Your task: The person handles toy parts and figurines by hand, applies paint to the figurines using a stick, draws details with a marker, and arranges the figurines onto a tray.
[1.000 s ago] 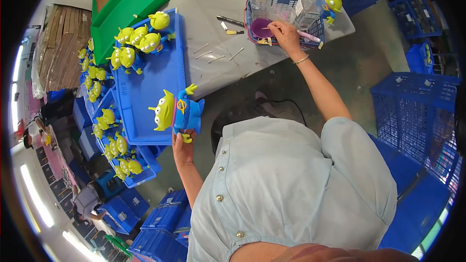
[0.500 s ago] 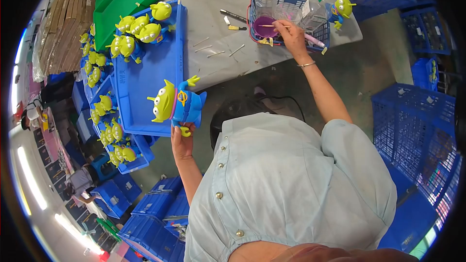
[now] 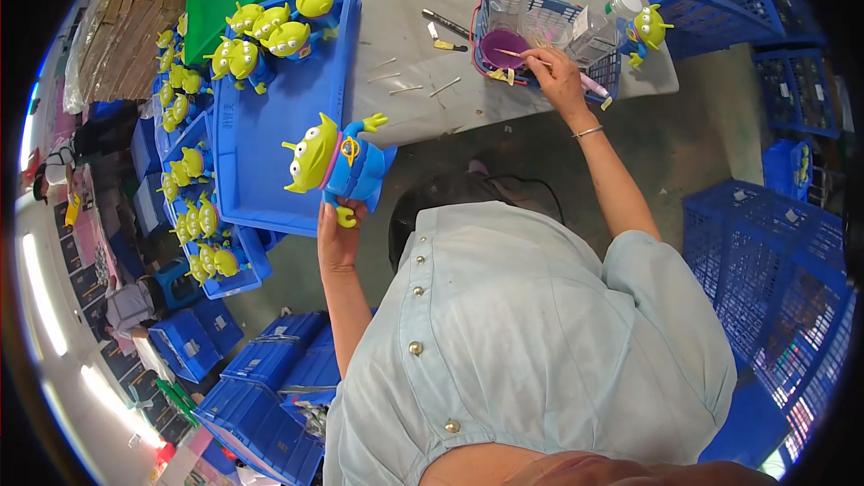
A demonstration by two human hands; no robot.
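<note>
My left hand (image 3: 338,236) grips a green three-eyed alien figure (image 3: 358,173) in a blue suit from below, near its lower arm. The figure is tilted sideways, its head to the left over the edge of a blue tray (image 3: 270,139). Between the fingers of my right hand (image 3: 560,81) is a thin light-brown stick (image 3: 509,53). Its far end reaches over the purple cup (image 3: 504,40); whether it touches the inside I cannot tell. That cup sits in a small blue basket (image 3: 540,7) with clear bottles (image 3: 589,40) and a pink tube (image 3: 592,85).
Several alien figures (image 3: 288,38) stand at the tray's far end, with more in trays (image 3: 236,283) at the left. Cotton swabs (image 3: 445,87) and a black pen (image 3: 445,23) lie on the grey table (image 3: 414,117). Another figure (image 3: 648,29) is beside the basket. Blue crates (image 3: 756,261) stand right.
The view has shifted slightly. My left hand still holds the figure, now turned a little. My right hand remains by the purple cup with the stick.
</note>
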